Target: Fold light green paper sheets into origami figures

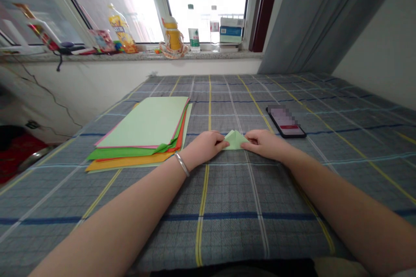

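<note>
A small piece of folded light green paper point(235, 140), roughly triangular with its point away from me, is between my two hands over the plaid cloth. My left hand point(208, 145), with a silver bangle at the wrist, pinches its left corner between thumb and fingers. On the opposite side, my right hand point(261, 143) grips the right corner in the same way. The fingertips partly cover both corners. To the left of my left hand lies a stack of coloured paper point(143, 123), pale green on top with pink, green, red and orange edges below.
A phone point(286, 122) lies on the plaid cloth point(227, 190) beyond my right hand. On the windowsill point(143, 54) stand a yellow cup point(174, 37), a drink bottle point(121, 30), two clear bottles and a box point(231, 30). A grey curtain point(302, 17) hangs at the right.
</note>
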The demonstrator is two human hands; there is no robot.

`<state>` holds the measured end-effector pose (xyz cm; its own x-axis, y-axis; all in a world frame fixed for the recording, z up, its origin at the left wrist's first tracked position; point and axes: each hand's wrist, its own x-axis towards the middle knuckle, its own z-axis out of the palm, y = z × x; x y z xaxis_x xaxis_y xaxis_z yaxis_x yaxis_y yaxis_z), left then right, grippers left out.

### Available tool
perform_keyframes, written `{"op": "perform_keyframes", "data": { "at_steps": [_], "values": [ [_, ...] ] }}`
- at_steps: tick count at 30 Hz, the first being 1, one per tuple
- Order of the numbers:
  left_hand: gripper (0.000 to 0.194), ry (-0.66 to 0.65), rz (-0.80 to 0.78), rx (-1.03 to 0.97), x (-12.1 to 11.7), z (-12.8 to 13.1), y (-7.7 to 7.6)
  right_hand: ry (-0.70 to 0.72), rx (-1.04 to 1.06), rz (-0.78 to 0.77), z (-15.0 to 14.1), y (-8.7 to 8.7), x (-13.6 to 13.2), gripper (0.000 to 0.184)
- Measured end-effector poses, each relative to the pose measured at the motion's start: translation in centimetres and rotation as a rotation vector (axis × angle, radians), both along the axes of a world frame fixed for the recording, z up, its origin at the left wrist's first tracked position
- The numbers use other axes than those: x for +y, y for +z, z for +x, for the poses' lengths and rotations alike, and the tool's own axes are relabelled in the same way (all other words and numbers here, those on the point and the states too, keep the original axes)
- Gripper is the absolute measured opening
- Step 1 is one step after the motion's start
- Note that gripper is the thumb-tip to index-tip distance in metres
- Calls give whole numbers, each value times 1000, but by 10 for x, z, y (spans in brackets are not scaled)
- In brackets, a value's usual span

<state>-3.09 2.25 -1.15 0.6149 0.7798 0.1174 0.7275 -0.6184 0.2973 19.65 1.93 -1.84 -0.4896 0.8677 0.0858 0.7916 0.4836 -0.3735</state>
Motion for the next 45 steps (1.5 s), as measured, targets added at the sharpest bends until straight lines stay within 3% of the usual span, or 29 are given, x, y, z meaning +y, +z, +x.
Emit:
{"op": "perform_keyframes", "data": {
  "at_steps": [11,20,29,45],
  "values": [
    [19,95,-352,76,17,-31,7,-108,13,29,-9,-15,12,34],
    [34,195,-325,127,15,-24,7,-156,-45,75,-13,-16,11,32],
    [35,231,-284,261,13,-16,6,-208,-156,76,-18,-14,10,31],
    [24,110,-271,295,17,-24,7,-239,-252,97,-21,-14,7,31]
  ]
}}
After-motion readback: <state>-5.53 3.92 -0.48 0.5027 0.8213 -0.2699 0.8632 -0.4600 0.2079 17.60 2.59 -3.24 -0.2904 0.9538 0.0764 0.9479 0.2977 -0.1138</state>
